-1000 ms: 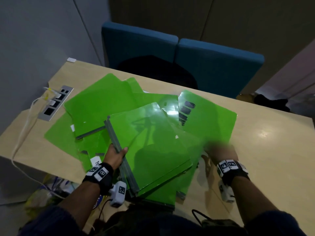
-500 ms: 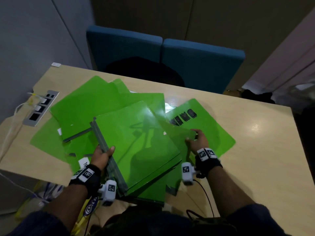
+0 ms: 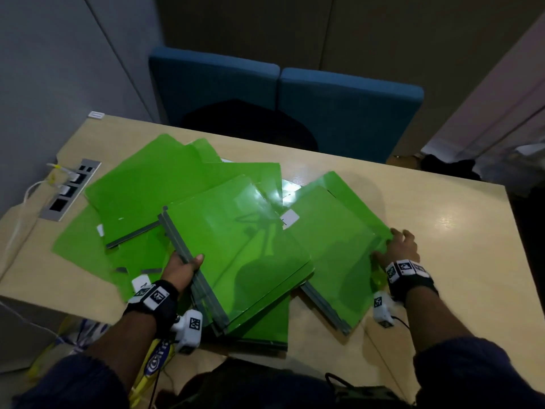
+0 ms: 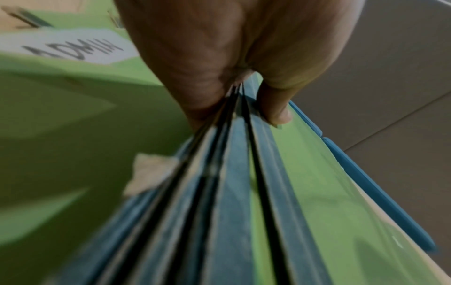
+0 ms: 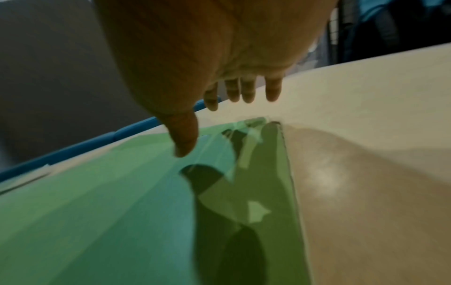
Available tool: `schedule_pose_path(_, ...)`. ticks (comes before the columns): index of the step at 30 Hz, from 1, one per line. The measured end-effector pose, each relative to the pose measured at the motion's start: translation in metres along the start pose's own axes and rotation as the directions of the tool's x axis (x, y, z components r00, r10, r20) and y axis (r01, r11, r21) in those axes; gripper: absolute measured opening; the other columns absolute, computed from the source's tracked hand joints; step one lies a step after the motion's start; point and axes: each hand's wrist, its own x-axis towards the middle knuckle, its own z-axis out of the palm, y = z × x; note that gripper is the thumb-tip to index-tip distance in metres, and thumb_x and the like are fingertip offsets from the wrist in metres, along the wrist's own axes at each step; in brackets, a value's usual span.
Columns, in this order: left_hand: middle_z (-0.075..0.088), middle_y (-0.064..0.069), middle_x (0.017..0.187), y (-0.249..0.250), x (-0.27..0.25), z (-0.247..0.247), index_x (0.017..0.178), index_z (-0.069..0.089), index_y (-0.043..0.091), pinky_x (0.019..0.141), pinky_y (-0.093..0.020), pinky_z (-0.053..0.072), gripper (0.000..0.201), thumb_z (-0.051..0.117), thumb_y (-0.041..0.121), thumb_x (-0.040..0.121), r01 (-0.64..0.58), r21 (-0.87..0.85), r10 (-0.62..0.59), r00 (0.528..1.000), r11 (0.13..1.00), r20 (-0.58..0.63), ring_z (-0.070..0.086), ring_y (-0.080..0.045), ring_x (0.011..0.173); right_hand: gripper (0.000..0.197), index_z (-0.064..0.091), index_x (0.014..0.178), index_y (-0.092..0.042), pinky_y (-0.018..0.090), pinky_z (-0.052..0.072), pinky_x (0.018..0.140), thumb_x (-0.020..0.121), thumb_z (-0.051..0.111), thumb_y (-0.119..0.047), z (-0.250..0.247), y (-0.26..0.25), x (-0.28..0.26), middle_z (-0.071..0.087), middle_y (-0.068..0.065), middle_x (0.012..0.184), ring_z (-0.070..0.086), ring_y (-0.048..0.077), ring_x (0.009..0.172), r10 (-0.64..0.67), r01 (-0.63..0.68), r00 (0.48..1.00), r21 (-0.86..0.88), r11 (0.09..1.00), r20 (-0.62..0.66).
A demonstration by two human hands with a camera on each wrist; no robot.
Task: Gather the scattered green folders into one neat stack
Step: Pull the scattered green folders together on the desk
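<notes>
Several green folders lie overlapping on the wooden table (image 3: 460,261). My left hand (image 3: 183,266) grips the grey spine edge of a stack of green folders (image 3: 236,255), tilted up off the pile. In the left wrist view the thumb (image 4: 275,113) and palm pinch the stacked spines (image 4: 231,192). My right hand (image 3: 398,246) sits at the right edge of another green folder (image 3: 333,246) lying beside the stack. The right wrist view shows its fingers (image 5: 246,90) straight over the table and the thumb just above the folder (image 5: 122,192). More folders (image 3: 153,190) spread out at the left.
A socket panel (image 3: 70,190) with white cables (image 3: 17,231) is set in the table's left edge. Two blue chairs (image 3: 283,104) stand behind the table. A white label reading ADMIN (image 4: 73,48) sits on a lower folder. Bare table lies right of my right hand.
My right hand has swept right, from the pile's middle to the right folder's outer edge. That folder's black markings no longer show. My left hand keeps its grip on the stack.
</notes>
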Motion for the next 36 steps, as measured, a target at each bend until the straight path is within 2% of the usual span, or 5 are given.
schedule_pose_path(5,0.056,-0.020,0.128,0.002,-0.006,0.003,0.128,0.044,0.003,0.093,-0.042,0.044,0.047,0.063,0.026,0.092,0.015,0.032,-0.014,0.999,0.999,-0.032,0.056,-0.034,0.109,0.124,0.000,0.157,-0.015,0.054,0.023,0.118,0.070,0.076,-0.062,0.007,-0.011,0.019,-0.007,0.012,0.165,0.006,0.034,0.151,-0.083,0.135,0.966,-0.206,0.969,0.243)
schedule_pose_path(9,0.054,-0.019,0.132,0.001,-0.010,0.005,0.130,0.042,0.004,0.094,-0.042,0.043,0.048,0.062,0.027,0.093,0.023,0.032,-0.021,0.998,0.999,-0.051,0.054,-0.036,0.115,0.131,0.007,0.155,-0.020,0.054,0.032,0.110,0.059,0.085,-0.060,0.005,-0.019,0.016,0.023,0.016,0.154,0.026,0.039,0.140,-0.065,0.116,0.979,-0.267,0.957,0.193)
schedule_pose_path(19,0.059,-0.020,0.119,-0.001,-0.006,0.005,0.123,0.047,0.002,0.089,-0.042,0.044,0.040,0.062,0.024,0.093,0.001,0.026,0.000,0.999,1.000,-0.038,0.055,-0.032,0.099,0.039,0.066,0.119,-0.009,0.036,0.056,0.079,0.084,0.076,-0.023,-0.029,-0.001,-0.012,0.072,0.014,0.108,0.067,0.026,0.082,-0.111,0.046,0.977,0.326,0.944,0.184)
schedule_pose_path(29,0.061,-0.020,0.111,0.003,-0.007,0.003,0.121,0.048,0.002,0.087,-0.042,0.047,0.038,0.062,0.024,0.093,0.015,-0.020,-0.015,1.000,1.000,-0.008,0.058,-0.035,0.098,0.063,0.059,0.135,-0.033,0.022,0.058,0.060,0.078,0.077,-0.013,-0.130,0.019,-0.045,0.075,-0.015,0.099,0.073,0.009,0.079,-0.083,0.086,0.995,0.883,0.462,-0.054)
schedule_pose_path(36,0.062,-0.018,0.102,0.006,-0.012,0.001,0.116,0.049,0.004,0.082,-0.041,0.049,0.035,0.063,0.026,0.092,0.008,-0.083,-0.006,1.000,0.997,0.018,0.061,-0.036,0.097,0.058,0.055,0.139,-0.030,0.029,0.062,0.068,0.088,0.069,-0.006,-0.058,-0.063,-0.053,0.072,0.014,0.105,0.068,0.021,0.074,-0.202,0.119,0.979,0.847,0.518,-0.014)
